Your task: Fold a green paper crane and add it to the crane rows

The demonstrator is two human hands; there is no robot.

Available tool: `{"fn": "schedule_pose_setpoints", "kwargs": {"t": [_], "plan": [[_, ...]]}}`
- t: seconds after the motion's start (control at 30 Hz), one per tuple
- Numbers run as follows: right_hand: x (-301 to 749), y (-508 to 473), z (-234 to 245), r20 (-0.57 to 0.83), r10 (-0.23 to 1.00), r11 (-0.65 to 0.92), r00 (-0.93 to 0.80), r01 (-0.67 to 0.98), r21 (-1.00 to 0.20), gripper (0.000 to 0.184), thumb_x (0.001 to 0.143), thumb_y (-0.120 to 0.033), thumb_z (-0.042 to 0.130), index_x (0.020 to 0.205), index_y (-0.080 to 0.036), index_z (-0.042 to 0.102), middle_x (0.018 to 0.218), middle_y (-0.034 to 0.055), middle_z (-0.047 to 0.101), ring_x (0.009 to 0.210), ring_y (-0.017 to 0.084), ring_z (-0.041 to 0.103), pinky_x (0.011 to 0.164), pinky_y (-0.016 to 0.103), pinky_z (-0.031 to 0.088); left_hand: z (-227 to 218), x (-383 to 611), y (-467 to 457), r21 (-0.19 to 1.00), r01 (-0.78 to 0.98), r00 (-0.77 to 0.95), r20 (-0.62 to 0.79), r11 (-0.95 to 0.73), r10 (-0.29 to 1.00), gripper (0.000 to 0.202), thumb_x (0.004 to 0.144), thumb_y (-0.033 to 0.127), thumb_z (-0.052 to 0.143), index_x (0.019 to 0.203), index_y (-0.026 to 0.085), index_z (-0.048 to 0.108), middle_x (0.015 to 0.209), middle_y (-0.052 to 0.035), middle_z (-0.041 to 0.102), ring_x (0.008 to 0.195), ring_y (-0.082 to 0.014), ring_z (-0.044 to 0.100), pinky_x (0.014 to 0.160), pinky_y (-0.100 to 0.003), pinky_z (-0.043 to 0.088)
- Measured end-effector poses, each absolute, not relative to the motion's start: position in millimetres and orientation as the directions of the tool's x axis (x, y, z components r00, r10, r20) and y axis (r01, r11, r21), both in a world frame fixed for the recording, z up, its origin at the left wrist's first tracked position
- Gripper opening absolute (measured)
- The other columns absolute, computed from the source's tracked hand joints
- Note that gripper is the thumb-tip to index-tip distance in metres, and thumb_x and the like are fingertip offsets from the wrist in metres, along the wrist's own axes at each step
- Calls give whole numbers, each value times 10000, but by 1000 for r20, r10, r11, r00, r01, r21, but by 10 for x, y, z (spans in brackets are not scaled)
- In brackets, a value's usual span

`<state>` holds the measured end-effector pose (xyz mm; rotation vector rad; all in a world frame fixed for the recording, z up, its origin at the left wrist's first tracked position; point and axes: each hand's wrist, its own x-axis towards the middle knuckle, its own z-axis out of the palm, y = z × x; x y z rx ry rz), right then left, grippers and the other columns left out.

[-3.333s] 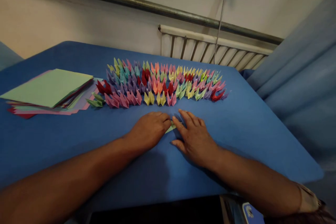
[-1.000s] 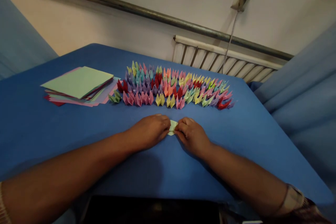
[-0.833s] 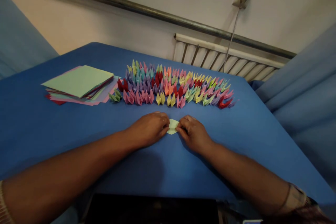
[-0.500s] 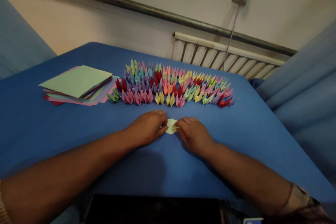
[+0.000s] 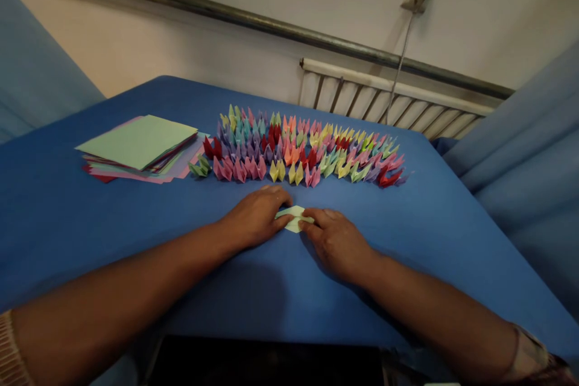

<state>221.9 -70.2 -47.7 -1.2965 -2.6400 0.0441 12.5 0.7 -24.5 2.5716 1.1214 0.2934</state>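
A small pale-green folded paper [image 5: 296, 211] lies on the blue table in front of me, diamond-like, with a crease across its middle. My left hand [image 5: 260, 214] is at its left corner; the thumb presses on the paper while the fingers arch apart from the thumb, over the far side. On the other side, my right hand [image 5: 339, 238] has its thumb and index finger closed on the right part of the paper. The remaining right fingers are curled and partly hidden.
Rows of colourful folded paper cranes [image 5: 296, 148] stand beyond my hands. To the left is a stack of square paper sheets [image 5: 142, 142], pale green on top. A radiator [image 5: 357, 93] and a pipe [image 5: 271, 24] run along the wall, and blue curtains [image 5: 529, 151] hang at the sides.
My left fingers have lifted and spread from the thumb, uncovering more of the paper's left corner. My right thumb and index finger have shifted slightly on the paper.
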Motion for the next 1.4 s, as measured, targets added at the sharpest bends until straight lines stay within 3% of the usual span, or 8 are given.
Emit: {"fn": "schedule_pose_setpoints", "kwargs": {"t": [0.07,0.23,0.5,0.7,1.03,1.4], "plan": [[2218,-701,-473,172,778,625,-605,774,-102,317,977,-172,441,1237,-165,623,1334,117,580,1024,248,548,854,395,443,-304,142,37,390,649,675,102,-654,731,263,855,288,620,1095,180,625,1084,-77,635,1043,-246,560,932,-384,438],[2220,-691,-443,169,752,656,-637,748,-98,303,985,-189,442,1217,-162,637,1255,99,639,998,240,550,835,393,451,-369,189,83,472,639,646,101,-608,757,145,821,240,649,956,186,654,1112,-63,646,1081,-244,550,990,-412,420],[2220,-691,-471,188,765,640,-616,759,-119,311,997,-212,428,1216,-154,641,1248,95,639,1053,253,550,885,404,457,-377,230,88,544,601,623,140,-585,770,36,805,159,621,799,187,643,1119,-54,666,1088,-230,570,979,-397,432],[2221,-704,-437,157,770,636,-618,763,-116,331,999,-212,410,1250,-151,617,1411,92,543,1142,268,520,917,423,452,-357,172,104,482,564,712,128,-671,691,96,857,201,589,847,190,684,1102,-54,673,1050,-220,590,956,-387,442],[2240,-640,-443,169,778,628,-605,756,-184,287,1000,-247,450,1190,-190,657,1295,70,639,1101,246,540,900,412,439,-161,130,28,344,473,850,65,-811,523,148,901,273,588,953,212,712,956,-38,693,931,-198,597,883,-338,426],[2228,-470,-556,235,767,638,-597,746,-189,227,991,-214,485,1054,-189,701,1128,81,690,1003,219,553,886,388,419,-155,180,-80,164,452,877,101,-877,470,207,921,187,487,796,178,652,764,-47,640,740,-195,568,766,-347,397]]}}
